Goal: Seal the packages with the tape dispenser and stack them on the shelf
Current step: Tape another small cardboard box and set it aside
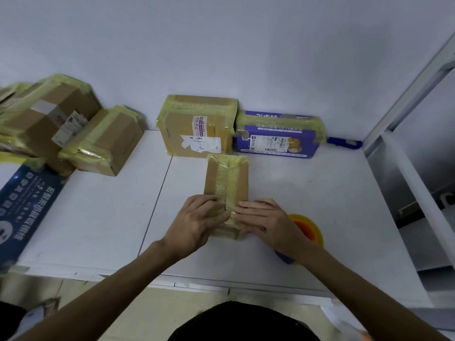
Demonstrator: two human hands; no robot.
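Package (225, 179) beneath straight fingers of left hand (197, 223) and right hand (267, 222)

package (226, 183): centre of tabletop (98, 217)
left hand (197, 222): on package's near end, left side
right hand (266, 222): same end, right side
tape dispenser (309, 227): just right of right hand, partly behind wrist
rear box (197, 126): behind package, at wall; carton (278, 140) just beside, right
box pile (49, 119): far left
shelf (406, 173): right of tabletop

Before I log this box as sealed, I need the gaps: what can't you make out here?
Head view:
Small box near end: covered by left hand and right hand.
Tape dispenser: mostly behind the right forearm.
Shelf: cut off by the right edge.
Label print: too small to read.
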